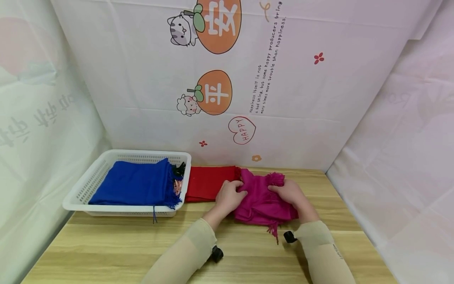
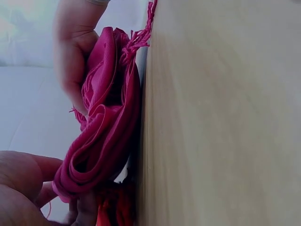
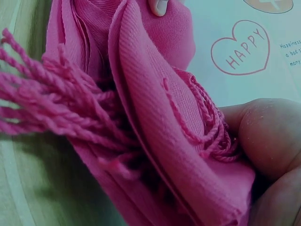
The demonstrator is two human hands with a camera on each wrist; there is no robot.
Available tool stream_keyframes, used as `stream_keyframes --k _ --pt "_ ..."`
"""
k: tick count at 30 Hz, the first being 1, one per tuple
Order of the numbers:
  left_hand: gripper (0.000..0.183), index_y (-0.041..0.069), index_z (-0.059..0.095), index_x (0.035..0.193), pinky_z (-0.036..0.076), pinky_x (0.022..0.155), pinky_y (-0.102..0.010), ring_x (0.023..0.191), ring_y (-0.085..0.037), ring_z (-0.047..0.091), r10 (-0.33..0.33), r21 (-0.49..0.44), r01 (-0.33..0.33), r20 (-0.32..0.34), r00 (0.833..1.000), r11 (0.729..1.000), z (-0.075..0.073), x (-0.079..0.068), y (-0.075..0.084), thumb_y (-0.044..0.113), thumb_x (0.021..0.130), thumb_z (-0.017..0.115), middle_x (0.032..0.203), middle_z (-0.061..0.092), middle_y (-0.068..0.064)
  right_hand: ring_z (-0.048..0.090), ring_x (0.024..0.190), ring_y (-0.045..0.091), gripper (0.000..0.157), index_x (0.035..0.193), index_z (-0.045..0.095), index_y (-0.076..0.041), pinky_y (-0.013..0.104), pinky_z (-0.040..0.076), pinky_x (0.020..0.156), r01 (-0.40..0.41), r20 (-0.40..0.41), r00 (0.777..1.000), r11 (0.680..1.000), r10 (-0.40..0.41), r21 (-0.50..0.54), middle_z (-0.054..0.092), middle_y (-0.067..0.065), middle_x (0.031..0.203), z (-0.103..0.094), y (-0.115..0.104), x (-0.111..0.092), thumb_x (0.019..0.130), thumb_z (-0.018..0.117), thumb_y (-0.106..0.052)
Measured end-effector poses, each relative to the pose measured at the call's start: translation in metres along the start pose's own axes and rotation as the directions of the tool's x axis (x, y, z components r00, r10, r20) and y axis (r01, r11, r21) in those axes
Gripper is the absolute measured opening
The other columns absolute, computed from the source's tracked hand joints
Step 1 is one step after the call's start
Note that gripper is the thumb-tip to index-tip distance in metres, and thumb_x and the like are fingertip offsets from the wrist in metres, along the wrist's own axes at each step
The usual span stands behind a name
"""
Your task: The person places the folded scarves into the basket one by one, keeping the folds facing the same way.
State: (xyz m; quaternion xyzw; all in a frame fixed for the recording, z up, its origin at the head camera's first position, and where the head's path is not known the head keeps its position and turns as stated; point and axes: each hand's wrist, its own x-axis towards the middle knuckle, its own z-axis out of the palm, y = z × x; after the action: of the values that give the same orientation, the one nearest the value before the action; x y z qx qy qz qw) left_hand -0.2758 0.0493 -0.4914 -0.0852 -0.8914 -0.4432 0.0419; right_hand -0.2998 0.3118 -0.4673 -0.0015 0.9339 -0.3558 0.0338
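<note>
A magenta fringed scarf [image 1: 260, 199], folded in loose layers, lies at the right of the table in the head view. My left hand [image 1: 229, 195] grips its left edge; in the left wrist view the thumb and fingers pinch the rolled fold of the scarf [image 2: 89, 162]. At the far right side, my right hand [image 1: 289, 192] holds the scarf near a bunch of fringe, thumb on top. The right wrist view shows the scarf [image 3: 155, 113] close up, with tassels hanging out between layers. Fingers under the cloth are partly hidden.
A folded red scarf [image 1: 209, 182] lies left of my left hand. Beside it stands a white plastic basket [image 1: 79, 197] holding a folded blue scarf [image 1: 133, 183], with dark and pinkish fringe [image 1: 178, 185] at its right end. A printed white cloth wall [image 1: 291, 134] rises behind the wooden table [image 1: 117, 244].
</note>
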Motion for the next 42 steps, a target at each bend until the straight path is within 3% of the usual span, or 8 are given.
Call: stream_keyframes --k 3,6,17,28,37,39,42 --pt "0.042 0.01 0.076 0.142 0.059 0.098 -0.049 0.13 -0.03 0.067 0.017 -0.007 -0.017 0.007 1.0 1.0 -0.002 0.001 -0.002 0.026 0.103 0.08 0.138 0.074 -0.01 0.071 0.105 0.033 0.054 0.132 0.072 0.008 0.053 0.058 0.094 0.008 0.002 1.0 1.0 -0.008 0.007 0.075 0.026 0.123 0.0 -0.002 -0.001 0.106 0.075 -0.04" --pt "0.042 0.009 0.075 0.142 0.058 0.105 -0.053 0.133 -0.031 0.068 0.024 -0.032 -0.024 0.018 1.0 0.999 -0.005 0.001 -0.006 0.025 0.104 0.079 0.142 0.074 -0.009 0.071 0.109 0.035 0.057 0.135 0.07 0.008 0.054 0.058 0.097 0.013 0.007 1.0 1.0 -0.014 0.018 0.074 0.026 0.126 0.0 -0.004 -0.002 0.106 0.075 -0.04" --pt "0.041 0.007 0.075 0.141 0.059 0.104 -0.052 0.129 -0.031 0.07 0.041 -0.059 -0.041 0.007 0.999 0.997 -0.012 0.004 -0.008 0.024 0.104 0.079 0.14 0.075 -0.009 0.07 0.104 0.031 0.052 0.132 0.072 0.006 0.046 0.058 0.091 0.024 -0.004 1.0 0.999 -0.024 0.038 0.075 0.022 0.121 0.003 -0.006 -0.002 0.107 0.074 -0.04" --pt "0.039 0.008 0.076 0.138 0.06 0.102 -0.049 0.12 -0.028 0.072 0.068 -0.098 -0.07 -0.023 0.997 0.993 -0.023 0.004 -0.007 0.023 0.103 0.079 0.134 0.077 -0.007 0.07 0.119 0.037 0.065 0.146 0.065 0.006 0.055 0.057 0.103 0.033 -0.01 0.999 0.999 -0.033 0.034 0.072 0.026 0.134 0.003 -0.012 -0.002 0.107 0.073 -0.045" --pt "0.035 0.003 0.078 0.132 0.061 0.098 -0.049 0.111 -0.028 0.073 0.107 -0.13 -0.112 -0.046 0.993 0.985 -0.036 0.001 -0.008 0.02 0.101 0.079 0.126 0.079 -0.01 0.071 0.114 0.036 0.062 0.139 0.069 0.006 0.056 0.057 0.101 0.079 -0.027 0.997 0.996 -0.078 0.04 0.074 0.026 0.129 0.007 -0.019 -0.005 0.106 0.075 -0.046" --pt "0.034 0.003 0.079 0.13 0.062 0.093 -0.045 0.106 -0.025 0.073 0.139 -0.107 -0.145 -0.066 0.988 0.984 -0.033 0.007 -0.017 0.021 0.101 0.078 0.122 0.08 -0.009 0.071 0.113 0.035 0.061 0.139 0.069 0.005 0.056 0.057 0.1 0.08 -0.026 0.997 0.995 -0.079 0.054 0.074 0.025 0.129 0.008 -0.021 -0.005 0.106 0.075 -0.046" --pt "0.033 0.003 0.078 0.129 0.062 0.092 -0.044 0.105 -0.024 0.072 0.144 -0.106 -0.151 -0.07 0.987 0.983 -0.037 0.008 -0.02 0.022 0.101 0.078 0.121 0.079 -0.009 0.07 0.114 0.034 0.06 0.14 0.069 0.004 0.055 0.057 0.102 0.081 -0.029 0.996 0.994 -0.079 0.079 0.074 0.024 0.129 0.01 -0.023 -0.006 0.106 0.076 -0.045"
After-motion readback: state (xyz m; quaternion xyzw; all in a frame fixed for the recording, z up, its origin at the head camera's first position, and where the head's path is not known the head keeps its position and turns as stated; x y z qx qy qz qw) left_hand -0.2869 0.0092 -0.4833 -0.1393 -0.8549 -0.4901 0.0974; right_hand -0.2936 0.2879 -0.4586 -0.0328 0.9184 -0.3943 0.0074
